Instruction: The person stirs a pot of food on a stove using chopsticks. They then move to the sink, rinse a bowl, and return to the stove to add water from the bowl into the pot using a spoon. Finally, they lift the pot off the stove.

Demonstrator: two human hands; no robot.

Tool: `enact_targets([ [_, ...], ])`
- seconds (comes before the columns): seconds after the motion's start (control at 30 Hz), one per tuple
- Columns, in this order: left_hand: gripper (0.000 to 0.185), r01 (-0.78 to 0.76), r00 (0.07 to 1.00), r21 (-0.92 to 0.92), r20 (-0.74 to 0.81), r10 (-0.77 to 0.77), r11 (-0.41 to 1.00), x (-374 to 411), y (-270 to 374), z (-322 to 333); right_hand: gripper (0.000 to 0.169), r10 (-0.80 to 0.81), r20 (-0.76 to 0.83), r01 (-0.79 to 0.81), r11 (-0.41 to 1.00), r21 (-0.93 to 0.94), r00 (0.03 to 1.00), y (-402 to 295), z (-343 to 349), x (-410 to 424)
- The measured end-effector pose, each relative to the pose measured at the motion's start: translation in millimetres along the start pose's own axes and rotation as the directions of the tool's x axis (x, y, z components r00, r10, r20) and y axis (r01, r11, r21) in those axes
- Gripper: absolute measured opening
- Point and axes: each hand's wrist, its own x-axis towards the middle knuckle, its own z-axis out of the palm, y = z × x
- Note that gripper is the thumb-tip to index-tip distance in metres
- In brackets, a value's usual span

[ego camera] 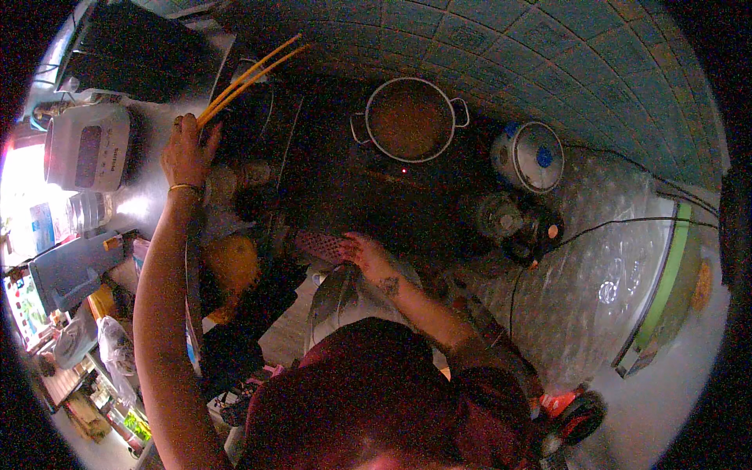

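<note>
My left hand, with a thin bracelet at the wrist, reaches far to the left. It holds a pair of long yellow-orange chopsticks, their free ends pointing up and right. My right hand is low in front of my body, its fingertips at the right end of a pink patterned piece; whether they grip it is unclear. Beyond both hands an uncovered two-handled pot stands on a dark cooktop. Brownish contents fill the pot, too dim to identify. A small red light glows just below it.
Right of the pot stand a lidded pot with a blue knob and a glass jar. Dark cords cross the right-hand surface. At left are a white appliance and a clear plastic bottle. A tiled wall rises behind.
</note>
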Motion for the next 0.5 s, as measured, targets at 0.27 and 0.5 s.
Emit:
enact_targets([
  [0.27,0.037,0.017,1.0,0.04,0.008,-0.017,0.999,1.9,7.6,-0.5,0.036,-0.069,0.011,0.069,0.997,-0.03,0.998,-0.4,-52.8,24.5],
  [0.5,0.037,0.063,0.996,0.029,0.069,-0.065,0.998,-2.0,18.5,-11.6,0.036,-0.102,-0.061,0.097,0.992,-0.084,0.993,2.6,-110.1,32.2],
])
